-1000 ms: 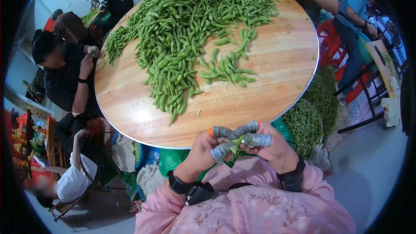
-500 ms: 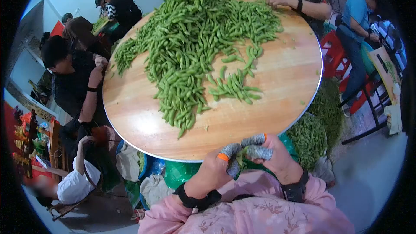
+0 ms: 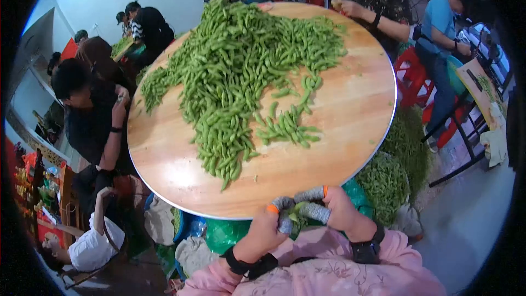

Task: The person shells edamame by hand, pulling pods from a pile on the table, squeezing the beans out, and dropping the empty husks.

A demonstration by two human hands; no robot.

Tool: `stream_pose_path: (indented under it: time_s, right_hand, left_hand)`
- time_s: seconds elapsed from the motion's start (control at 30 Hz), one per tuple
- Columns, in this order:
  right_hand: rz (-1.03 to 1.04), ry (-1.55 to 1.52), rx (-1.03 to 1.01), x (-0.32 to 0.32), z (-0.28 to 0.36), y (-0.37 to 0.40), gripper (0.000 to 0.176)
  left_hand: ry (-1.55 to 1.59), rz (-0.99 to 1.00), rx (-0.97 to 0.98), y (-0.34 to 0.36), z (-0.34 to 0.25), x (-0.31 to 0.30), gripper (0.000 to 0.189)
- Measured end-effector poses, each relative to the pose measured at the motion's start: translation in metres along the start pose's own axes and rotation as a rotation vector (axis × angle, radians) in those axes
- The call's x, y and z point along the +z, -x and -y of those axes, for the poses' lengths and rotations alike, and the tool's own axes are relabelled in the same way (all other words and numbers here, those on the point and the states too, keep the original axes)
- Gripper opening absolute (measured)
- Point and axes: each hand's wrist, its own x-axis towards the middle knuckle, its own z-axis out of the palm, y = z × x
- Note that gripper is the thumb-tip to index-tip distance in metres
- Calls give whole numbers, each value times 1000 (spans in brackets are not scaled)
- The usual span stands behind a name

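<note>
My left hand (image 3: 267, 229) and my right hand (image 3: 337, 211) meet just off the near edge of the round wooden table (image 3: 350, 131). Grey wraps with orange bands cover the fingertips. Between the closed fingers of both hands is a green soybean pod (image 3: 296, 217), partly hidden. A tall heap of soybean pods (image 3: 235, 66) covers the far and middle part of the tabletop. A smaller group of pods (image 3: 287, 130) lies to its right, nearer my right hand.
Green plastic (image 3: 224, 234) and a pale cloth (image 3: 197, 255) lie below the table's near edge. More pods (image 3: 383, 181) are piled on the right below the table. A person in black (image 3: 90, 115) is at the left, and another person's hand (image 3: 350, 8) is at the far right edge.
The view has tilted up slightly, so the table sits lower and another table shows at the top. My hands stay together, and more green shows between the fingers.
</note>
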Motion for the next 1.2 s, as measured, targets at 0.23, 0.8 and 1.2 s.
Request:
stream_pose_path:
  time_s: [0.23,0.8,1.2]
  right_hand:
    - [3,164,-84,-8,3,2,20]
    - [-39,19,70,-7,-6,7,19]
    - [-30,-133,304,-11,-10,6,10]
  left_hand:
    - [246,-11,-79,2,-3,-11,19]
    - [-269,-154,324,3,0,3,29]
    - [-520,-86,495,5,13,3,37]
